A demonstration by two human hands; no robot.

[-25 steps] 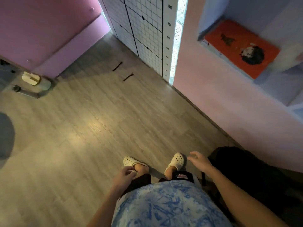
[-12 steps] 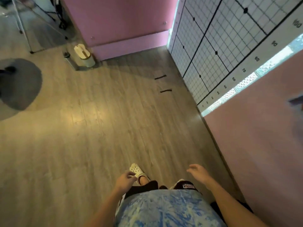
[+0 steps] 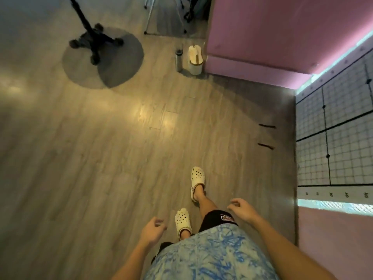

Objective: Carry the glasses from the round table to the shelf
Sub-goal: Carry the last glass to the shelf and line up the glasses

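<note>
No glasses, round table or shelf show in the head view. My left hand (image 3: 152, 231) hangs low at the bottom centre, fingers loosely curled and holding nothing. My right hand (image 3: 242, 212) hangs to its right, fingers spread a little, also holding nothing. Both hands swing beside my body over the wooden floor (image 3: 101, 158). My feet in white clogs (image 3: 197, 179) are mid-stride below them.
A black wheeled stand base (image 3: 94, 40) casts a round shadow at the top left. A white bin (image 3: 195, 57) and a bottle (image 3: 178, 57) stand against the pink wall (image 3: 282, 33). A grid-marked panel (image 3: 339, 138) lines the right side. Tripod legs (image 3: 149, 17) show at the top.
The view has swung left, away from the pink wall with the shelf niche. The wheeled stand and its shadow have come into view. My feet have stepped forward; both hands stay without a load.
</note>
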